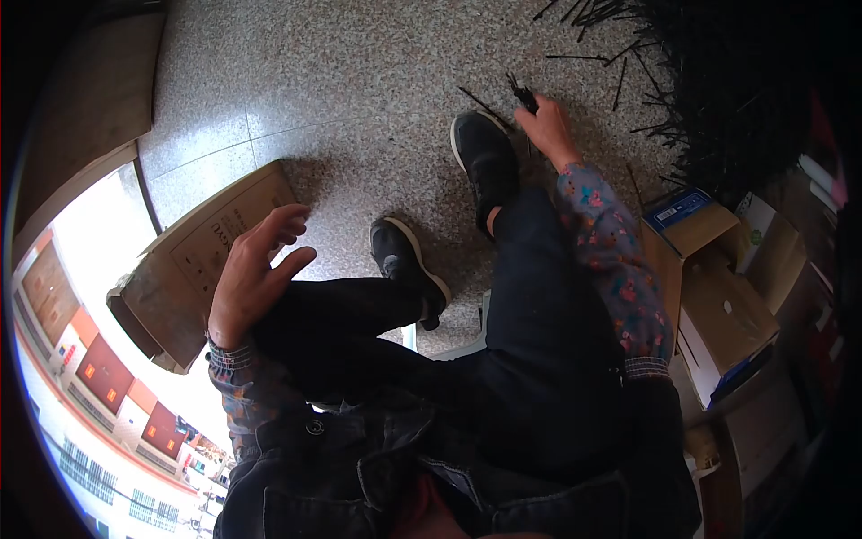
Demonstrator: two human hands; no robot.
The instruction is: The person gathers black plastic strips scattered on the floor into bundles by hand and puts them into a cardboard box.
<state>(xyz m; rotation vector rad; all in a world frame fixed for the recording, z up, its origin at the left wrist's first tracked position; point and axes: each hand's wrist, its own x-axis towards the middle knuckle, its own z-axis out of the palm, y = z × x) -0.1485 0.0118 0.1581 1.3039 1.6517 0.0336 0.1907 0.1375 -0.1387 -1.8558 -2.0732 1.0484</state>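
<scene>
My right hand point(549, 133) reaches down past my right shoe, fingers closed round a small bundle of thin black strips point(523, 95). The bundle's ends stick out beyond the fingertips; the rest is hidden in the grip. A single black strip point(485, 106) lies on the floor beside the shoe's toe. To the left, my left hand point(251, 274) is raised with its fingers apart and bent and its thumb out. Nothing is in it. Behind that hand is a closed cardboard box point(211, 220) with printing on its side, which it overlaps in this view.
A large tangled heap of black strips point(745, 90) fills the upper right, with loose pieces scattered on the speckled floor point(359, 81). An open cardboard box point(732, 301) stands right of my right arm. My shoes point(487, 151) rest on the floor. Bright doorway at lower left.
</scene>
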